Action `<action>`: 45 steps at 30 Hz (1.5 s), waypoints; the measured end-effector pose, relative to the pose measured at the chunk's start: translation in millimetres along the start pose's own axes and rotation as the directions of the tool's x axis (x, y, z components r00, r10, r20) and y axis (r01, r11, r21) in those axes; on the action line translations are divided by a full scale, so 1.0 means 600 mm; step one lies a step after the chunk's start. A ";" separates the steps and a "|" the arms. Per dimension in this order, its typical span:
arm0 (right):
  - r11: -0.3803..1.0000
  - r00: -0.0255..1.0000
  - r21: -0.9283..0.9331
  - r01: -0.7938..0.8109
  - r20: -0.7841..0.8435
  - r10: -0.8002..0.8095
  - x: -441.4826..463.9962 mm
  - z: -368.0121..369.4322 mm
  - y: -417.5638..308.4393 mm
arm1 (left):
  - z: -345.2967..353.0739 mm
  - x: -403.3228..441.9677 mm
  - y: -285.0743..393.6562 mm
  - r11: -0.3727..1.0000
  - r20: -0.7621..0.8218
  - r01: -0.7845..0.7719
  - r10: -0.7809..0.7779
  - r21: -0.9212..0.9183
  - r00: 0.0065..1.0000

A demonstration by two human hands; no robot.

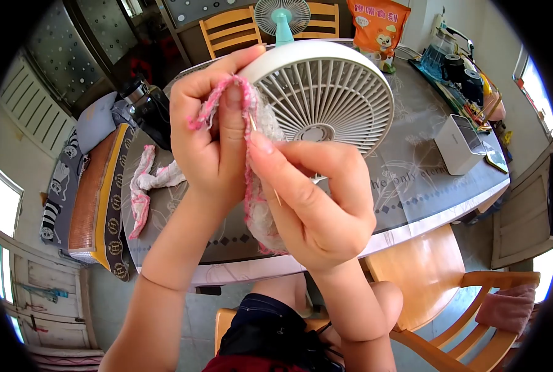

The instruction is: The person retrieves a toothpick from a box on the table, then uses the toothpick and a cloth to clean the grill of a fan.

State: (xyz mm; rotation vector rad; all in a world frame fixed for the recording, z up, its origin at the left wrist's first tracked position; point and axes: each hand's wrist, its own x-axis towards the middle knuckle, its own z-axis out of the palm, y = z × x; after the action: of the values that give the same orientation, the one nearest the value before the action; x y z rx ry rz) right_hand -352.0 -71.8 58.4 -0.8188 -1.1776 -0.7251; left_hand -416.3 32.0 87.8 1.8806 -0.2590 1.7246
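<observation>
Fuzzy white pink-edged cloth [263, 224] | left hand [203, 133], 10 o'clock, pinching it | right hand [318, 201] gripping thin pale rod [253, 124], middle hidden

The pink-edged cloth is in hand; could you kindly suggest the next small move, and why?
Probably the right hand should ease the thin needle-like tool into the cloth's pink edge: its tip shows close by that edge, which the left hand holds up.

thin tool [253, 123] part-hidden, white fan [349, 87] part-covered
</observation>
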 end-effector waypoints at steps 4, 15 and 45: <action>0.992 0.996 -0.106 0.072 0.058 -0.066 -0.015 -0.003 0.009 | -0.010 -0.002 -0.006 0.993 0.035 -0.042 0.038 0.112 0.999; 0.963 0.951 -0.028 -0.269 -0.166 0.261 0.006 -0.058 -0.004 | -0.009 -0.003 -0.001 0.995 0.033 -0.035 0.032 0.094 0.999; 0.889 0.994 -0.450 -0.084 0.024 0.107 0.037 -0.084 0.001 | 0.000 -0.006 0.030 0.961 0.202 -0.166 0.121 0.222 0.972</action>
State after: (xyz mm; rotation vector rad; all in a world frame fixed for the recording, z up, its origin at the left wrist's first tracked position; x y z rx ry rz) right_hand -321.3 -116.0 70.8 -1.2788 -1.0143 -0.9163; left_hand -426.0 16.7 89.3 2.2533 -0.2776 1.7392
